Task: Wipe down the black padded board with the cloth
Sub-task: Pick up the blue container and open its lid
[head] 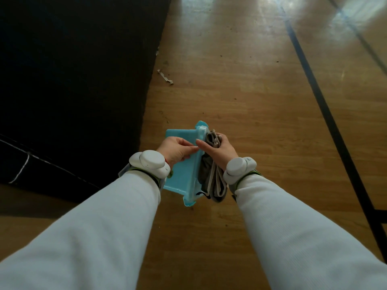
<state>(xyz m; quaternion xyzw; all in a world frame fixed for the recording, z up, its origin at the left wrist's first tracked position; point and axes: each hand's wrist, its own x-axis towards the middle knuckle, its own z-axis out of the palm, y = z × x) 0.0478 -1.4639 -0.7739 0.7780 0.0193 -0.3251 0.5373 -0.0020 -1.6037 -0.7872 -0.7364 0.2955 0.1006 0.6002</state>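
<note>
The black padded board (pixel 73 80) fills the left side of the head view, standing on the wooden floor. In front of me I hold a light blue plastic box (pixel 184 170) tipped on its side. My left hand (pixel 178 151) grips the box's flat side. My right hand (pixel 217 149) holds a bunched grey cloth (pixel 211 181) with pale edging at the box's open face, thumb against the rim. Part of the cloth hangs below the hand. Both hands are apart from the board.
A wooden floor (pixel 251 101) stretches ahead, with black lines (pixel 326 114) running across it on the right. A small scrap of torn tape (pixel 165 77) lies near the board's edge. White stitching (pixel 23 166) marks the board's lower left.
</note>
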